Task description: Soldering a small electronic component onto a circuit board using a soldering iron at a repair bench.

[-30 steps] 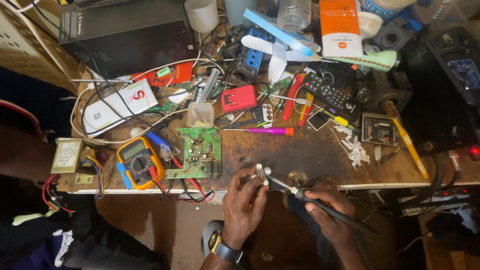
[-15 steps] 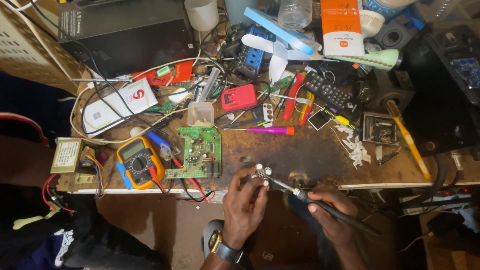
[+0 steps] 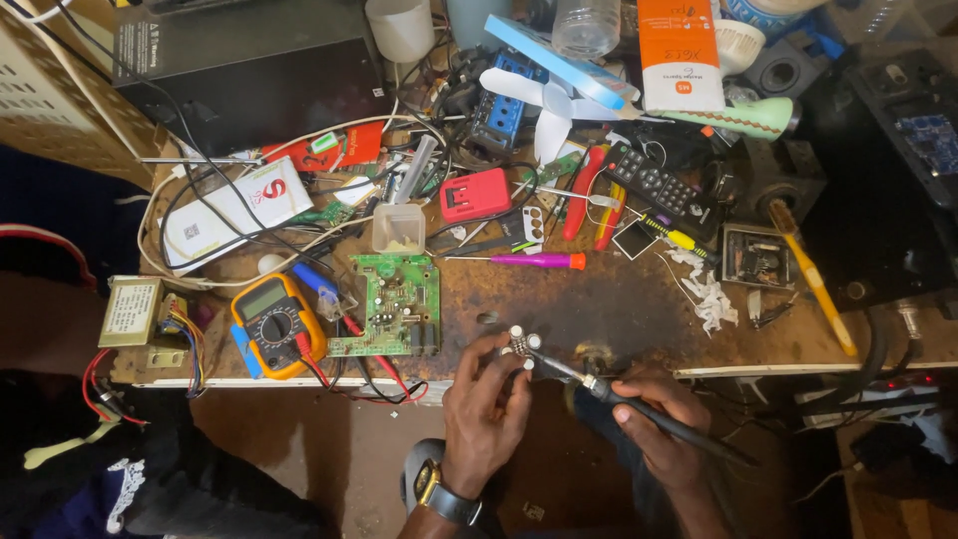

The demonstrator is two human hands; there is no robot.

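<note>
Little has changed since the earlier frames: both hands have stayed at the near edge of the desk (image 3: 639, 299), with the soldering iron tip held against the same small part. At the back left, a large black box (image 3: 249, 70) is set, and a black unit with a blue board (image 3: 898, 150) is seen at the far right. A white packet with a red mark (image 3: 239, 210) lies among loose white and black cables, and a tall orange and white carton (image 3: 679, 50) stands at the back. Nearer the front, a green circuit board (image 3: 394, 304) is laid flat, with a yellow multimeter (image 3: 271, 324) just beside it on the left and a small transformer (image 3: 135, 314) further left at the desk's corner. A black remote control (image 3: 664, 190), a red adapter (image 3: 475, 193) and a purple-handled screwdriver (image 3: 534, 261) are spread across the middle. The left hand (image 3: 484, 414), a watch worn at its wrist, is closed by its fingers (image 3: 499, 359) around a small component with round white caps (image 3: 521, 341), held just over the desk's front edge. The right hand (image 3: 659, 424) is wrapped around the dark handle of a soldering iron (image 3: 639, 404), whose tip is brought against that component.
</note>
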